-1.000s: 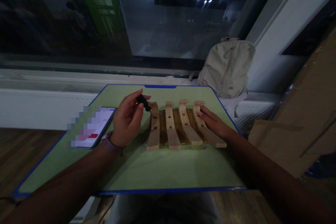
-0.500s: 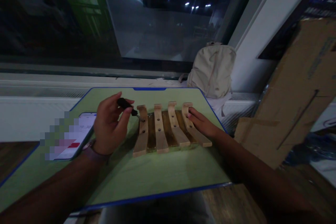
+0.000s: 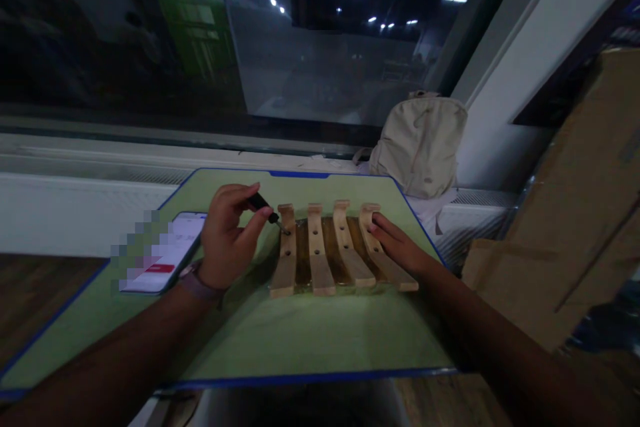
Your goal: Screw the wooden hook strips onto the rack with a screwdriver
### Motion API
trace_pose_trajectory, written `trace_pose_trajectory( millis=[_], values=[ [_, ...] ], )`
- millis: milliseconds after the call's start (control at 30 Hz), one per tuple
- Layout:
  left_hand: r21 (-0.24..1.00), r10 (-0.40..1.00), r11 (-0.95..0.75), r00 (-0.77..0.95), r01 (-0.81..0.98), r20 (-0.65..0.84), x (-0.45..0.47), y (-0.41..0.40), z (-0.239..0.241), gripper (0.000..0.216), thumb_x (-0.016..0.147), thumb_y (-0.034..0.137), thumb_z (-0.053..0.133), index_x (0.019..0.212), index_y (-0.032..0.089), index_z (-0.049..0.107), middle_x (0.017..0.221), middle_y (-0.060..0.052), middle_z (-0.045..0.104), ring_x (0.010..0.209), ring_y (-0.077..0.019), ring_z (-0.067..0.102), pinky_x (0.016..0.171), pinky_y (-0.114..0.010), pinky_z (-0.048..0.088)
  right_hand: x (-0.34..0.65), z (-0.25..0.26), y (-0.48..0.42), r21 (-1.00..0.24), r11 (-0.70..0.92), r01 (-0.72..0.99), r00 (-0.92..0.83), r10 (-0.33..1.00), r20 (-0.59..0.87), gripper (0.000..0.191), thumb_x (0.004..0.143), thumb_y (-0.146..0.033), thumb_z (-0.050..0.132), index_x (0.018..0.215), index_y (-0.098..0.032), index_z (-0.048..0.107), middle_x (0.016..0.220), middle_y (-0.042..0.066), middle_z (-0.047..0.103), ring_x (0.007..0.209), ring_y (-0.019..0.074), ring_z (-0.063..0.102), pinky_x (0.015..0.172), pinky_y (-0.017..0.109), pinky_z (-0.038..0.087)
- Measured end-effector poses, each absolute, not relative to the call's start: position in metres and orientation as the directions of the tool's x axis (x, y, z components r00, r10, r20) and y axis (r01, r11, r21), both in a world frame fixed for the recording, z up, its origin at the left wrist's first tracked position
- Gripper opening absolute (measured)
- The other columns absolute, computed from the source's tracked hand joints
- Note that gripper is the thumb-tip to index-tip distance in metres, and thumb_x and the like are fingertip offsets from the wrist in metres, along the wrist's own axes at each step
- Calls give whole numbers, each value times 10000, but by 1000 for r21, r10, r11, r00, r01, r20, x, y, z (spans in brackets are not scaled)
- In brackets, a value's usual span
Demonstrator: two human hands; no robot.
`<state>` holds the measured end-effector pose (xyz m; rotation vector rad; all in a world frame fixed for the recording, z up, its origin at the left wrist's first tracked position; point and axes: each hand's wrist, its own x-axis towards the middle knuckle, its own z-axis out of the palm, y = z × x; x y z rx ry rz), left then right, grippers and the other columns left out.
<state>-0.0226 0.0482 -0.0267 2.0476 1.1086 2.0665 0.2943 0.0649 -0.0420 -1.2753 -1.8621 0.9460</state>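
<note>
My left hand (image 3: 231, 237) is closed around the black handle of a screwdriver (image 3: 262, 205). Its thin shaft slants down to the upper hole of the leftmost curved wooden piece (image 3: 287, 267); whether the tip sits on a screw is too small to make out. Several such pieces, each with dark holes, lie side by side across a brown, glossy board (image 3: 303, 247). At the far side of this assembly, my right hand (image 3: 397, 240) grips the rightmost wooden piece (image 3: 387, 263), thumb and fingers partly hidden behind it.
All of this rests on a green table with a blue edge (image 3: 300, 340). A phone (image 3: 177, 240) lies left of my left wrist. Beyond the table, a beige backpack (image 3: 423, 143) leans by the window. Large cardboard (image 3: 555, 213) stands at the right.
My view has shifted, so everything appears farther right. The left fingers have turned a little around the screwdriver handle, which stays at the same hole. The right hand keeps its hold.
</note>
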Motion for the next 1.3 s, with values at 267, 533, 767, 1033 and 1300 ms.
trace_pose_trajectory(
  millis=[267,533,767,1033,1300],
  values=[
    [625,617,-721,-132,299,776,-14,45,-26,433,967,265,573,1387,225,474,1160,-102,705,951,-165,728,858,-320,603,292,-41,66,-855,206,476,-225,968,108,420,890,-531,500,1160,-265,682,1304,72,704,1279,358,595,1139,547,425],
    [484,522,-761,-36,432,852,-20,47,-27,336,937,269,609,1274,255,606,1120,-77,641,1022,-190,618,868,-339,531,293,-36,64,-830,193,524,-223,971,85,519,874,-555,500,1233,-213,651,1391,107,649,1354,364,531,1180,541,371],
    [570,582,-701,-118,428,804,-21,50,-31,395,907,236,658,1298,271,611,1016,-41,659,888,-148,644,800,-292,554,292,-37,64,-847,205,490,-242,966,94,418,889,-536,491,1117,-238,676,1270,102,714,1261,361,603,1127,557,427],
    [610,620,-750,-51,256,783,-14,43,-26,413,995,232,498,1407,264,490,1149,-77,683,955,-143,695,875,-312,580,296,-46,69,-858,229,461,-270,957,110,397,932,-522,479,1120,-232,673,1267,106,701,1248,336,604,1119,526,430],
    [507,533,-734,-78,453,842,-21,44,-24,341,870,211,706,1204,268,659,1012,-22,641,902,-134,644,784,-253,548,297,-50,70,-851,282,443,-289,944,161,371,915,-532,507,1059,-236,678,1157,104,731,1170,341,636,1064,525,474]
  ],
)
